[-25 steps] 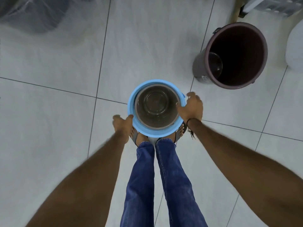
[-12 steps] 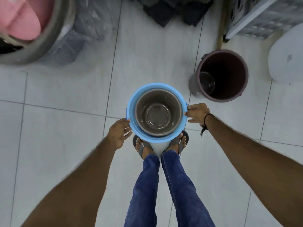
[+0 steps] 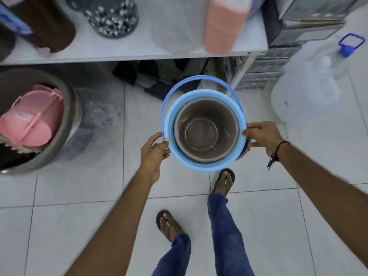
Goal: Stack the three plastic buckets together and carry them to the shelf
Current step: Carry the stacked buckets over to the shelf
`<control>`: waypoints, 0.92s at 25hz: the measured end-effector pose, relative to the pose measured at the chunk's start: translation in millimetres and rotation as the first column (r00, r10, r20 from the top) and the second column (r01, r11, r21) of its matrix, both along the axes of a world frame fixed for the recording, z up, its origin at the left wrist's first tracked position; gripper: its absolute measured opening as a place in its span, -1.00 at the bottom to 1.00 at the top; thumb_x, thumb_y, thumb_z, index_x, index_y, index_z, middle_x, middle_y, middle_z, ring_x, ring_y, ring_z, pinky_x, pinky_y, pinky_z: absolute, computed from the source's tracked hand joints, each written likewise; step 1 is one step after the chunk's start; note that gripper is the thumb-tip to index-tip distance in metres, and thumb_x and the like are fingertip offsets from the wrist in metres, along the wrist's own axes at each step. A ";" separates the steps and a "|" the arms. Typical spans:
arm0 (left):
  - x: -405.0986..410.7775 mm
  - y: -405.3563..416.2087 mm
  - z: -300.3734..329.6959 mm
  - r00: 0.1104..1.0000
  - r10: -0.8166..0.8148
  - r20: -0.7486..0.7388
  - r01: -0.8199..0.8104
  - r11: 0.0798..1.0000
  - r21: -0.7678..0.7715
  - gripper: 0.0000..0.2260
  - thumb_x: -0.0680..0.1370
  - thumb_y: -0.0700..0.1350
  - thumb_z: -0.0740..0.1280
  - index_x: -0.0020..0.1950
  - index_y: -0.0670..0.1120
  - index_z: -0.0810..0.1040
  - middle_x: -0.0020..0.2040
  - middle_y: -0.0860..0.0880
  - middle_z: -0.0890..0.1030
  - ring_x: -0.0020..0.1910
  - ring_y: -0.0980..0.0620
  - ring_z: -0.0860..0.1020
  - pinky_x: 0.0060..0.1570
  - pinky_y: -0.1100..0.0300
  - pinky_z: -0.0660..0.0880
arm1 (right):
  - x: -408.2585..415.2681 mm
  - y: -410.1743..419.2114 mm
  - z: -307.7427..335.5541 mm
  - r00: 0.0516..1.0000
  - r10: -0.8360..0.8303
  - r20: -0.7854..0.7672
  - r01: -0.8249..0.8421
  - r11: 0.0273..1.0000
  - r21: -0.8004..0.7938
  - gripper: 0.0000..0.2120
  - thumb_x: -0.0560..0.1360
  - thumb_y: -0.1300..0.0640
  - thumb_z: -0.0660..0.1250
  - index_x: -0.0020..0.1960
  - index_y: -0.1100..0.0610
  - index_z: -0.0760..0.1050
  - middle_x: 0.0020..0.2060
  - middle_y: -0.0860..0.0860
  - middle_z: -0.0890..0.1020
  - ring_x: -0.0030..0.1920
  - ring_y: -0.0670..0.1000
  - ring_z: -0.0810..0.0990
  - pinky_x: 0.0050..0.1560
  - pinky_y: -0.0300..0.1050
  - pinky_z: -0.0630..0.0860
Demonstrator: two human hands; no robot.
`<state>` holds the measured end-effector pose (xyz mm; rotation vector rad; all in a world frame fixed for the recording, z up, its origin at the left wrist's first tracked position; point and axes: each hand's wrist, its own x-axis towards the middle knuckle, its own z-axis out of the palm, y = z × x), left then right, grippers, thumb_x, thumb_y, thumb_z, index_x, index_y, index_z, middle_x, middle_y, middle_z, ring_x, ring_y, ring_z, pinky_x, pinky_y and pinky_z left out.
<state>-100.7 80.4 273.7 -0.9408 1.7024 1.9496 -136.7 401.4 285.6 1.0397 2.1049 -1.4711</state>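
A light blue bucket with a grey-brown bucket nested inside it hangs in the air in front of me. Its blue handle swings out on the far side. My left hand grips the blue rim on the left. On the right side my right hand grips the rim. A dark edge shows under the blue bucket by my right hand; I cannot tell what it is. The white shelf runs across the top, just beyond the stack.
On the shelf stand a brown container, a speckled black bin, a clear container and a peach one. A big grey tub with pink items sits at left. A large clear water jug stands at right.
I have lifted the nested buckets and stepped forward; the shelf has come into view. The maroon bucket that stood on the floor at right is out of sight.
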 end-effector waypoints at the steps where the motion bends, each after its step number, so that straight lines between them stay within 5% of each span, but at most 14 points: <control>1: -11.7 21.6 -2.0 1.000 -0.022 0.000 0.022 1.000 0.006 -0.75 0.53 -0.11 0.45 0.19 0.02 0.60 -0.13 -0.18 0.60 -0.17 -0.04 0.57 -0.04 0.11 0.54 | -4.1 21.7 -3.7 0.999 -0.034 -0.001 0.034 0.999 0.018 -0.70 0.34 0.29 0.48 0.07 0.20 0.66 -0.06 0.15 0.72 -0.16 0.09 0.69 -0.36 -0.17 0.57; 5: -55.1 103.7 -38.6 0.992 -0.113 0.055 0.113 0.994 -0.001 -0.71 0.53 -0.10 0.45 0.24 -0.01 0.58 -0.14 -0.15 0.63 -0.20 -0.01 0.60 -0.03 0.10 0.56 | -19.7 100.9 -53.9 0.985 -0.156 0.078 0.156 0.988 0.012 -0.69 0.38 0.33 0.47 0.11 0.22 0.63 0.02 0.17 0.70 -0.14 0.09 0.68 -0.17 -0.07 0.61; 11: -102.4 185.6 -145.3 0.958 -0.184 0.218 0.203 0.977 -0.069 -0.76 0.55 -0.19 0.42 0.21 -0.05 0.57 -0.12 -0.11 0.67 -0.34 0.06 0.64 -0.34 0.25 0.59 | -26.6 167.1 -190.1 0.924 -0.271 0.271 0.281 0.960 0.001 -0.69 0.40 0.36 0.45 0.14 0.24 0.63 0.02 0.19 0.70 -0.10 0.10 0.67 -0.12 -0.08 0.62; 15: -107.3 192.5 -209.6 0.874 -0.217 0.435 0.322 0.929 -0.184 -0.69 0.55 -0.18 0.41 0.29 -0.04 0.54 0.00 -0.15 0.65 -0.14 -0.08 0.62 0.00 0.02 0.56 | -26.8 164.7 -243.9 0.903 -0.215 0.371 0.200 0.977 0.078 -0.73 0.35 0.25 0.48 0.05 0.12 0.69 -0.07 0.11 0.73 -0.05 0.13 0.71 0.09 0.02 0.63; 19: -111.5 195.5 -262.7 0.823 -0.264 0.503 0.457 0.834 -0.308 -0.57 0.52 -0.10 0.43 0.39 -0.05 0.47 0.19 -0.10 0.60 0.06 -0.08 0.59 0.11 0.06 0.54 | -28.1 158.5 -271.7 0.911 -0.126 0.392 0.054 0.980 0.191 -0.66 0.39 0.10 0.44 0.17 0.07 0.65 0.09 0.07 0.70 0.14 0.10 0.63 0.14 -0.25 0.46; 23: -130.6 196.7 -292.9 0.818 -0.238 0.524 0.365 0.918 -0.153 -0.60 0.53 -0.06 0.37 0.35 -0.08 0.47 0.22 -0.10 0.58 0.08 -0.07 0.55 0.11 0.01 0.50 | -38.1 159.5 -298.9 0.830 -0.222 0.512 0.273 0.962 -0.026 -0.50 0.40 -0.10 0.46 0.22 0.16 0.53 0.18 0.10 0.59 0.10 0.13 0.57 0.27 0.09 0.50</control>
